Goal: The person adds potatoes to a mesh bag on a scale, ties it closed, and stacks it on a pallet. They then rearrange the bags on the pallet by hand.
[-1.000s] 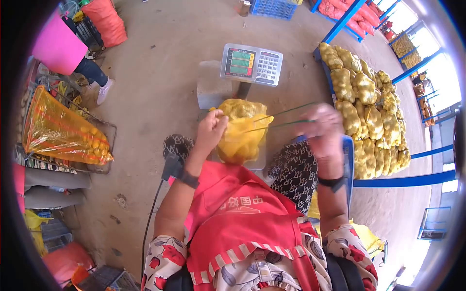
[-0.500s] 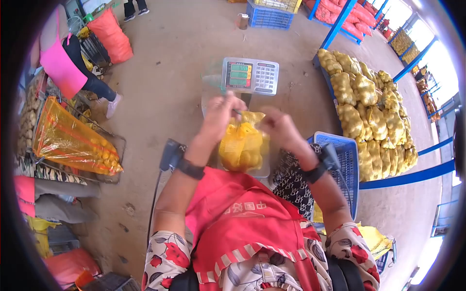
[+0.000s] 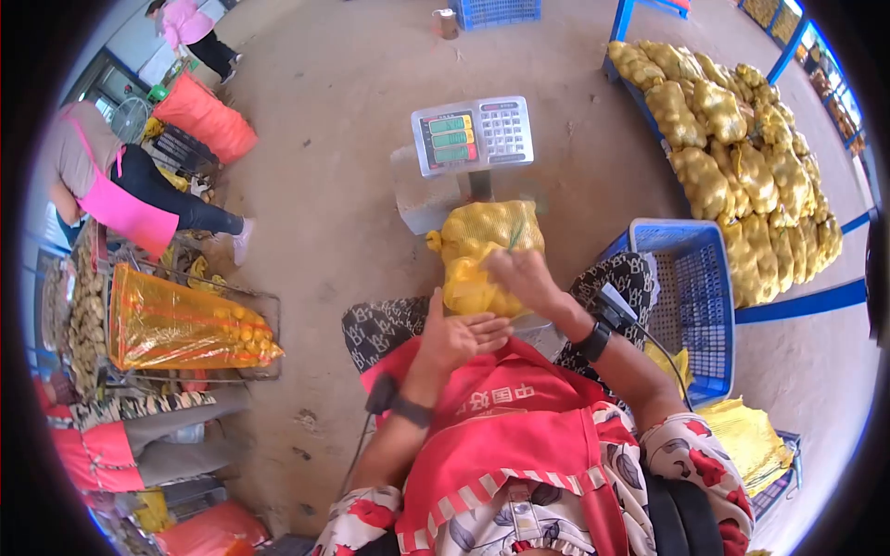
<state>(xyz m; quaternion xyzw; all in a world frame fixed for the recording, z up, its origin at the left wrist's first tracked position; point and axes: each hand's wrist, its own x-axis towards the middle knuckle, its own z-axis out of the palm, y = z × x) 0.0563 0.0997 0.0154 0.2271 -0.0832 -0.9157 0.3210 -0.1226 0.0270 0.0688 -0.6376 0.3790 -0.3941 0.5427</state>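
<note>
A yellow mesh bag (image 3: 491,227) filled with round tan produce that looks like potatoes rests on a weighing scale, below its display head (image 3: 473,136). My right hand (image 3: 527,281) lies over the bag's near side, its fingers curled onto the bunched yellow mesh and slightly blurred. At the bag's near edge is my left hand (image 3: 461,338), palm turned up and fingers stretched out, holding nothing. The scale's platform is mostly hidden under the bag.
A blue crate (image 3: 714,306) stands by my right knee, with folded yellow bags (image 3: 746,445) nearer me. Stacked filled mesh bags (image 3: 742,176) sit on a pallet at right. At left, a person in a pink apron (image 3: 125,208) bends near an orange mesh bag (image 3: 190,320).
My left hand has dropped from the bag's top to its near edge and opened. My right hand has come down onto the mesh. The view has shifted, and the bag appears turned.
</note>
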